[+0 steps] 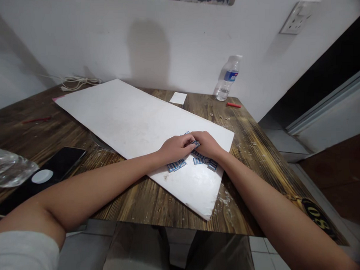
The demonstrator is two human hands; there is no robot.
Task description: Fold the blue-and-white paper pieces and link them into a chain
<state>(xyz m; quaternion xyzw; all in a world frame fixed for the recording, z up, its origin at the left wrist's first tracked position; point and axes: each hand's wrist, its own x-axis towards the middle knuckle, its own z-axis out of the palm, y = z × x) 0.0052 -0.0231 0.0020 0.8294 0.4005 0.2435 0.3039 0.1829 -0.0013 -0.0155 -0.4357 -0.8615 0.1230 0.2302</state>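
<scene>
Small flat blue-outlined grey pieces lie on a long white board [133, 117]. My left hand [175, 146] is closed, its thumb and forefinger at a small blue-edged piece [195, 144]. My right hand [206, 143] meets it from the other side, with its fingers curled down and largely hidden. What it holds, if anything, does not show. Close below my left hand are a few overlapping blue-outlined pieces [176, 165]. Others [200, 161] lie under my right hand, with a darker piece [212, 164] by its wrist. A few more are partly hidden behind the hands.
At the back stand a water bottle [228, 79], a red stick-like object [233, 105] and a white paper square [178, 98]. To the left are a black phone [60, 166], a clear plastic bottle [10, 168] and a coiled white cable [78, 82]. Scraps dot the wooden table [156, 205].
</scene>
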